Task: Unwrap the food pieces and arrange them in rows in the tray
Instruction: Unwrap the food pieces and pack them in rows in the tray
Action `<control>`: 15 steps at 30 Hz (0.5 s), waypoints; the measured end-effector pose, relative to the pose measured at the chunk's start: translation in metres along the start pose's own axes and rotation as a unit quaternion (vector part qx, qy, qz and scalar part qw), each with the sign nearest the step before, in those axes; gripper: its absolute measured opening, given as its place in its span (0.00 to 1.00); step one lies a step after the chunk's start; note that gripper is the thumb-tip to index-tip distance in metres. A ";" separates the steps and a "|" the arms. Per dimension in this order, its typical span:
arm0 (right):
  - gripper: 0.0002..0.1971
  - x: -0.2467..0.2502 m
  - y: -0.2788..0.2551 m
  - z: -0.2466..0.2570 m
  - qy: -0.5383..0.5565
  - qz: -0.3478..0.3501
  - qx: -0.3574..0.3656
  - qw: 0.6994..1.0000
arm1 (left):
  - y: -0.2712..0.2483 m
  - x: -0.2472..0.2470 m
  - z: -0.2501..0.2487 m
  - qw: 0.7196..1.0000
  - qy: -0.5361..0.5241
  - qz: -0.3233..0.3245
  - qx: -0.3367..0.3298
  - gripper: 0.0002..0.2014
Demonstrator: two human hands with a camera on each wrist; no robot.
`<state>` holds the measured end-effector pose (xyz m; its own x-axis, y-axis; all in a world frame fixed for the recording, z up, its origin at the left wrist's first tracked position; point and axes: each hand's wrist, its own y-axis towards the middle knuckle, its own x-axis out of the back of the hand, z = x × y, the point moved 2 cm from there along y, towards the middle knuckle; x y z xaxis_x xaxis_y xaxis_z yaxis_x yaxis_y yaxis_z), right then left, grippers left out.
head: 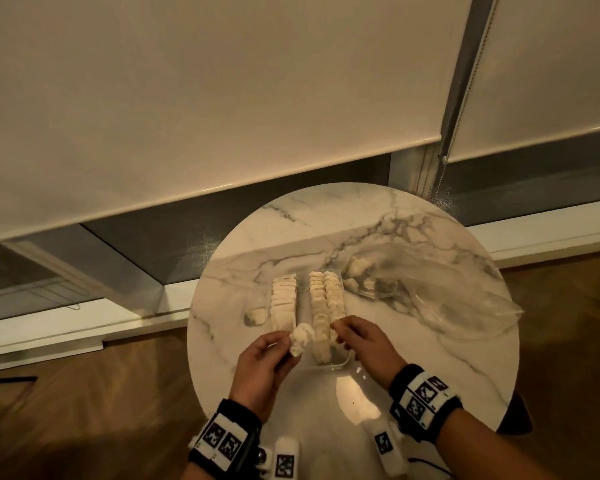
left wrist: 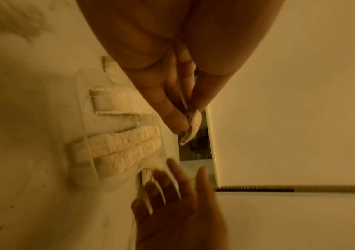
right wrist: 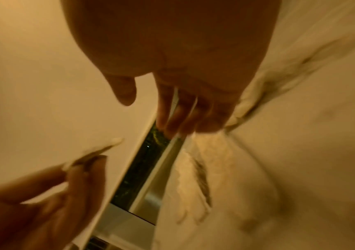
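Observation:
A clear plastic tray (head: 302,299) sits mid-table with three rows of pale food pieces: a left row (head: 284,303) and two close rows on the right (head: 318,306). My left hand (head: 287,342) hovers over the tray's near end and pinches one pale food piece (head: 302,338) between thumb and fingers; the left wrist view shows this piece (left wrist: 194,124) edge-on. My right hand (head: 338,329) is at the near end of the rightmost row, fingers (left wrist: 172,184) straight, holding nothing. The tray rows (left wrist: 127,143) lie below both hands.
The round marble table (head: 413,358) stands by a window with lowered blinds. One loose piece (head: 255,317) lies left of the tray. A crumpled clear plastic wrap (head: 447,289) with a few pieces (head: 359,270) in it lies at the right. Wooden floor surrounds the table.

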<state>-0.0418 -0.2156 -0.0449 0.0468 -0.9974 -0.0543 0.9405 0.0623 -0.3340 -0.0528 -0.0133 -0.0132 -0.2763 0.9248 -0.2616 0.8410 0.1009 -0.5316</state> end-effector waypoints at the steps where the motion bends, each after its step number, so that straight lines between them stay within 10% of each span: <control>1: 0.14 -0.005 -0.003 0.009 0.007 0.042 -0.011 0.999 | -0.002 -0.007 -0.001 1.000 0.012 0.010 -0.005 0.05; 15: 0.07 0.003 -0.024 0.036 -0.003 0.016 0.029 0.999 | 0.001 -0.027 -0.006 0.965 0.236 0.075 -0.090 0.09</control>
<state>-0.0520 -0.2211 -0.0036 0.0793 -0.9951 -0.0582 0.9565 0.0924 -0.2767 -0.0417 -0.0357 -0.0017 0.0608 0.9937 0.0939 0.9339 -0.0234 -0.3568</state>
